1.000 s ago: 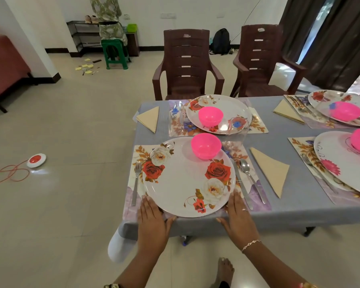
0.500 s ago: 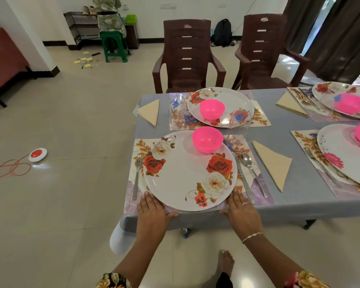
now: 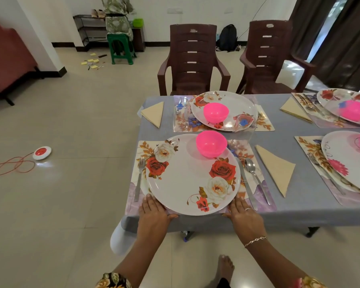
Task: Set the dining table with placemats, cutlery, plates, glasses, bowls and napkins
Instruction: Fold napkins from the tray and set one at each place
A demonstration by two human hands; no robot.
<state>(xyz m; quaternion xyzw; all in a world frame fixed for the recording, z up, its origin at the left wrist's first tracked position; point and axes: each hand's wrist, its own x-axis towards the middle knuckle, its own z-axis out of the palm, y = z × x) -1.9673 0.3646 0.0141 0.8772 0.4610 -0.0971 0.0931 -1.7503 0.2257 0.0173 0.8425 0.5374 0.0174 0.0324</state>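
Grey-clothed table [image 3: 299, 208] fills right half of view. Near-left setting: floral placemat [image 3: 264, 196] at near edge, rose-print plate [image 3: 187, 179] on it, pink bowl [image 3: 211, 143] on plate's far rim. Folded beige napkin [image 3: 276, 169] right of placemat. Your left hand [image 3: 154, 213] flat on near-left corner of placemat, fingers spread, thumb at plate rim, gripping nothing. Your right hand [image 3: 244, 215] same on near-right side, fingertips touching plate edge. Knife [image 3: 246, 183] and spoon [image 3: 257, 175] right of plate, fork [image 3: 139, 177] left.

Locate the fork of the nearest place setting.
The fork lies on the placemat, just left of the rose plate, beyond the left hand.
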